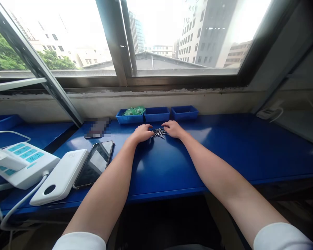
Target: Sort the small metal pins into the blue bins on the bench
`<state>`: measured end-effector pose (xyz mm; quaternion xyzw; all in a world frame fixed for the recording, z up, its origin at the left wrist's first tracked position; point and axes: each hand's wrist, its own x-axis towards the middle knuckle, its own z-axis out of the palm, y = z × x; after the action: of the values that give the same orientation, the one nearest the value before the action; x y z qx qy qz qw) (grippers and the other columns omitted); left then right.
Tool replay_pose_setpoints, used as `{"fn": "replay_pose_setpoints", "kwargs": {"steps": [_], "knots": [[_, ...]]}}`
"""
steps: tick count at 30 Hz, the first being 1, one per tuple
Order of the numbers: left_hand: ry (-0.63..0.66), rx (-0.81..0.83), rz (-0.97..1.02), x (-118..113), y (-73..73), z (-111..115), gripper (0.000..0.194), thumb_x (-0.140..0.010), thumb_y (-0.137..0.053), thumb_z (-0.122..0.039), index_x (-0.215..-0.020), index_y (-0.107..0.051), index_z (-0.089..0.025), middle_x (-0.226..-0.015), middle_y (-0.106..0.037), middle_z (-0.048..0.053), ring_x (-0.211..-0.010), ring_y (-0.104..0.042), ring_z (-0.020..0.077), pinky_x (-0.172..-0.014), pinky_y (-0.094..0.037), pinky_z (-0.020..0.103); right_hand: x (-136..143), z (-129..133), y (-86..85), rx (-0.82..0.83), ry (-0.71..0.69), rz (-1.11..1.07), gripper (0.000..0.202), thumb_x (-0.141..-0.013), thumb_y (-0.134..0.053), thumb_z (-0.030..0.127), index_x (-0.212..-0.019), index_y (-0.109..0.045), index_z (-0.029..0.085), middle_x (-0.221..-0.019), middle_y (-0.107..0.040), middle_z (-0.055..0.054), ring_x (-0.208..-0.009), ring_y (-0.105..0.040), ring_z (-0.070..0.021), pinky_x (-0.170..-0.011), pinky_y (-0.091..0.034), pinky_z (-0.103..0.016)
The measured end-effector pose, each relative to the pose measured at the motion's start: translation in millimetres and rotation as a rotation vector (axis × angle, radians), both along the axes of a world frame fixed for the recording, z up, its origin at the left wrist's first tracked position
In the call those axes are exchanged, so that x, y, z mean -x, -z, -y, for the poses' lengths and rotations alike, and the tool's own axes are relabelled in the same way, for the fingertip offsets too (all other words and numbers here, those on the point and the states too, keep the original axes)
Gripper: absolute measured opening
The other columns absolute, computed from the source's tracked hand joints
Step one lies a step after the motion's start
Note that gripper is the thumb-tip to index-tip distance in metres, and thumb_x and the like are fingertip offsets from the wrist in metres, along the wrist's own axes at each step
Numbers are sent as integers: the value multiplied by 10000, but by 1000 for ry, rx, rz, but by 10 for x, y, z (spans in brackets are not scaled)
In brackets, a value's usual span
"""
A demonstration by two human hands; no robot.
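Observation:
A small loose pile of thin, dark, shiny metal pieces (159, 133), like screws or pins, lies on the blue tabletop (167, 166). My left hand (143, 133) rests at the pile's left side, thumb and forefinger apart, fingertips at its edge. On the opposite side, my right hand (173, 129) curves in with its thumb and forefinger apart too. Neither hand visibly holds a piece; the other fingers are partly hidden. Just behind the hands stand three blue bins: a left bin (130, 119) with green material in it, a middle bin (157, 114) and a right bin (184, 113).
To the left lie a phone (95, 165), a white power bank (59, 177) and a white power strip (23, 163) with cables. A blurred flat item (97, 127) lies farther back. A metal post (54, 86) rises at the left, before the window (185, 41).

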<state>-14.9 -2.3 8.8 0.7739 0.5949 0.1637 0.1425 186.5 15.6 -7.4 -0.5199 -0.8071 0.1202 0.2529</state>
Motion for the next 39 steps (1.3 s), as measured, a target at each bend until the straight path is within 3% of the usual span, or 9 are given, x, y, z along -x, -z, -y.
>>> {"fn": "replay_pose_setpoints", "kwargs": {"steps": [9, 17, 22, 27, 32, 35, 39], "knots": [[-51, -104, -60, -140, 68, 52, 366, -745, -457, -237, -1051, -656, -200, -1043, -627, 88, -967, -584, 244, -830, -446, 324, 43, -26, -18, 95, 49, 43, 175, -796, -540, 274, -833, -704, 222, -938, -682, -38, -926, -570, -198, -794, -410, -275], [-13, -119, 12, -129, 97, 19, 359, -738, -462, -202, -1050, -637, -183, -951, -643, 66, -902, -596, 220, -792, -455, 302, 176, 13, 7, 139, 168, 146, 175, -837, -504, 270, -826, -665, 205, -1046, -635, -130, -1046, -502, -318, -852, -369, -414], [-35, -235, 162, -145, 40, 60, 325, -791, -467, -243, -1072, -621, -185, -932, -646, 54, -895, -596, 197, -828, -456, 287, 156, 81, 7, 13, 108, 20, 175, -875, -424, 234, -851, -593, 194, -953, -636, -80, -956, -518, -230, -822, -376, -342], [121, -346, 287, -189, 9, 98, 262, -831, -490, -296, -1017, -645, -193, -946, -640, 45, -825, -598, 165, -780, -473, 263, 152, 133, -55, -74, -44, -235, 143, -854, -437, 221, -835, -575, 186, -770, -620, -14, -724, -538, -134, -690, -404, -230], [100, -413, 311, -191, 44, 53, 217, -846, -479, -263, -905, -671, -179, -912, -651, 55, -852, -602, 172, -810, -466, 260, 151, 163, -84, -39, -119, -435, 142, -803, -532, 297, -843, -602, 181, -772, -640, -7, -687, -567, -127, -657, -443, -222], [88, -398, 273, -201, 50, 50, 236, -867, -452, -278, -893, -667, -186, -909, -654, 54, -853, -602, 178, -806, -463, 268, 135, 176, -101, -51, -101, -412, 123, -767, -577, 269, -831, -638, 183, -797, -665, -13, -724, -591, -138, -700, -455, -231], [60, -390, 281, -224, 38, 79, 262, -894, -411, -306, -923, -645, -190, -922, -659, 52, -863, -600, 180, -806, -462, 273, 122, 180, -127, -115, -35, -386, 159, -809, -522, 261, -794, -665, 195, -780, -677, -15, -723, -601, -143, -702, -449, -236]]}}
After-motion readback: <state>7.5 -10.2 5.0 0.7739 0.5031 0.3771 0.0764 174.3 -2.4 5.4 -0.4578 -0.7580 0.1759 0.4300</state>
